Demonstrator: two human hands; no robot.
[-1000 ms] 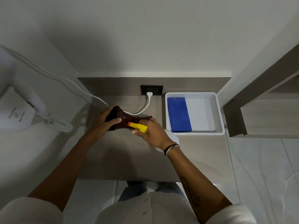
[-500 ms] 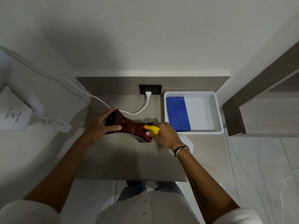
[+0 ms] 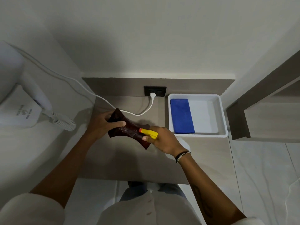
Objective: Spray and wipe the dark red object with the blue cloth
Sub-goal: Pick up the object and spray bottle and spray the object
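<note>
Head view: a grey-brown counter (image 3: pixel 203 153) set in a pale-walled alcove is my work surface. My left hand (image 3: pixel 101 123) is wrapped around the far end of the dark red object (image 3: pixel 128 129), thumb across its top face, holding it just above the counter. My right hand (image 3: pixel 164 140) is closed on a spray bottle (image 3: pixel 148 133) whose yellow nozzle sits just beside the object's near end. The object appears rigid, light and glossy; when wet, I judge it slippery, so grip the narrow waist or flared end. Beyond my right hand, the blue cloth (image 3: pixel 181 116) lies folded in a white tray (image 3: pixel 222 114).
</note>
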